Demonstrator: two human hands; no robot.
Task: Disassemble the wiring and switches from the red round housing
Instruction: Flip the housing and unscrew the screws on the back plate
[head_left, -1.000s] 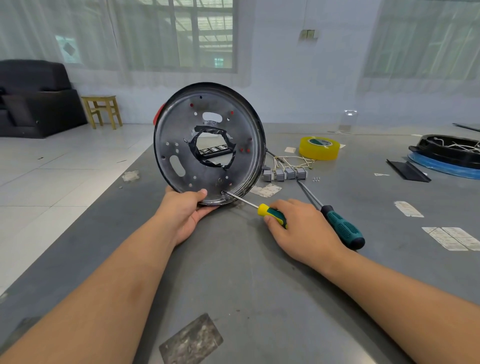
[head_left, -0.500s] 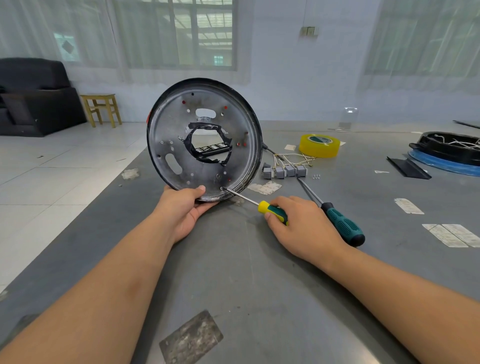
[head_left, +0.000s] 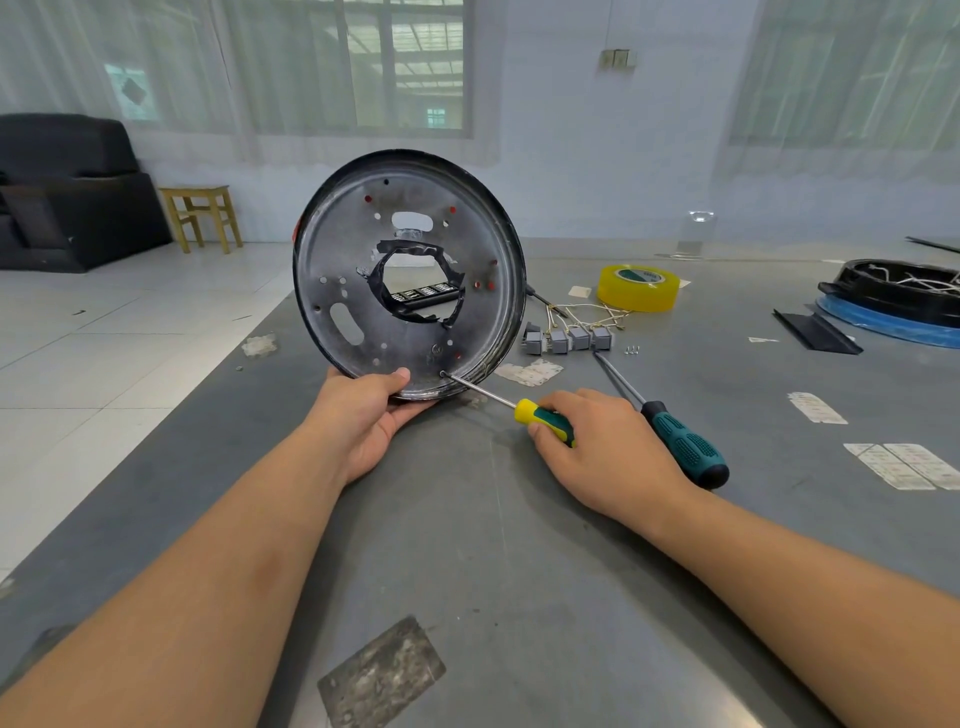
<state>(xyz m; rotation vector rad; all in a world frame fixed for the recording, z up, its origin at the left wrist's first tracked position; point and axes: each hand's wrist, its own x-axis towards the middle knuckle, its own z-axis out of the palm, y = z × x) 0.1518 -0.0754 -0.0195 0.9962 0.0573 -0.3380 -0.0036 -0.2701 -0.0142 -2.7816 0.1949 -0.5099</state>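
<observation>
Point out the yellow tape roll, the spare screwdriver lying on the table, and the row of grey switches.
yellow tape roll (head_left: 638, 296): head view, outer side wall.
spare screwdriver (head_left: 684, 448): head view, teal handle.
grey switches (head_left: 578, 339): head view, third switch's body.

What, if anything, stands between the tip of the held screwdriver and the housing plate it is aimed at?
Nothing visible. The right hand grips the yellow-green screwdriver, whose tip already meets the round housing near its lower rim, beside the left hand holding it upright.
</observation>
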